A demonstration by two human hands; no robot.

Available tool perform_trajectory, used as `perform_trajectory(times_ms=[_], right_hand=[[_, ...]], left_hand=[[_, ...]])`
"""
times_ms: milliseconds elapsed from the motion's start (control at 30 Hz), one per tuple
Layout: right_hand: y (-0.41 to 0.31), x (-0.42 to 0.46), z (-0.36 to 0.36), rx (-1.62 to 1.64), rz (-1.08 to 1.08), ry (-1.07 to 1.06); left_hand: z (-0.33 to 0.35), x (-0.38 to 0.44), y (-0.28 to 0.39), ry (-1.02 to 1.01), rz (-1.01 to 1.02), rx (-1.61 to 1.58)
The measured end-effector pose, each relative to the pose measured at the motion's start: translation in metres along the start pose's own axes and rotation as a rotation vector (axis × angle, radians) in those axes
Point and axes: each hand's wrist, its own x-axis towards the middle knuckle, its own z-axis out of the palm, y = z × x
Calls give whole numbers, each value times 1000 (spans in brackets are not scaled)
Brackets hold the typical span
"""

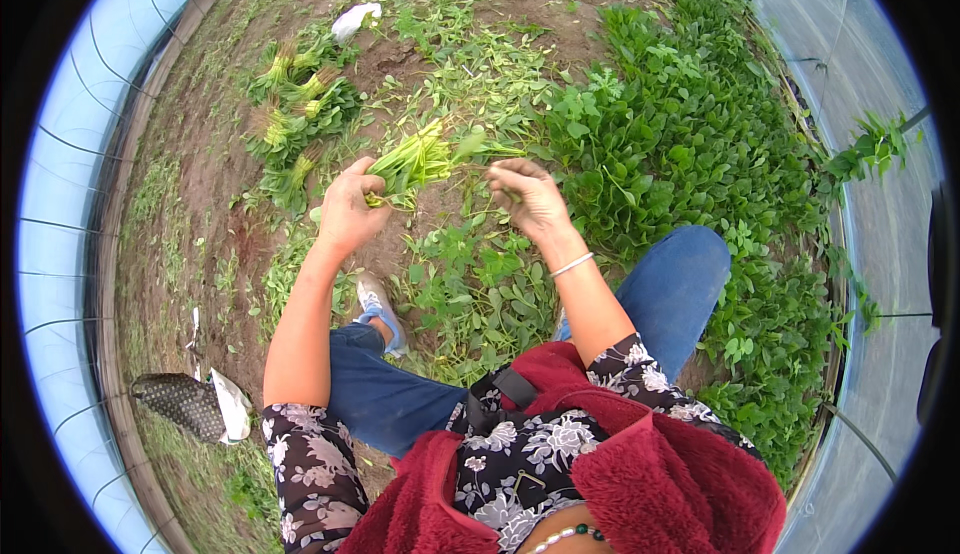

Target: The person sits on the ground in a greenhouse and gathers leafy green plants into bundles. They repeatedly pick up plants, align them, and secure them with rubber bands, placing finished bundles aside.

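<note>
My left hand (352,205) grips a bunch of leafy greens (414,158), which look like spinach. Their pale stems and root ends point up and to the right, away from the palm. Across from it, my right hand (531,198) has its fingertips pinched together around a thin green stem. Part of that stem is hidden by the fingers. A loose leaf (471,146), slightly blurred, shows between the two hands. Both hands are above soil strewn with picked leaves.
Several bundles of greens (289,175) lie to the left, near a white plastic bag (356,21). Dense growing greens (697,126) fill the right side. A dark patterned bag (180,404) rests at lower left. Plastic sheeting (892,254) walls both sides.
</note>
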Motion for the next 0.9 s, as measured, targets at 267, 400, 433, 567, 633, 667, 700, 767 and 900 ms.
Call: perform_trajectory(times_ms=[267,400,433,567,633,667,700,767,900], right_hand=[[10,-9,25,-360,-47,-19],[13,4,11,-112,-158,127],[11,10,0,-31,-187,178],[-2,-7,10,-239,186,102],[7,-16,30,-442,135,13],[14,-15,29,-436,62,26],[21,-13,32,-428,-6,28],[19,-10,29,-261,-33,181],[2,0,-2,-136,-226,200]], left_hand=[[3,1,14,-54,262,116],[-2,1,15,10,207,80],[-1,1,11,14,190,78],[-1,-3,11,-24,137,92],[2,-2,15,-46,166,54],[8,1,14,-41,199,8],[7,2,13,-35,224,-28],[3,0,13,-44,132,-83],[1,-3,5,-22,76,-148]])
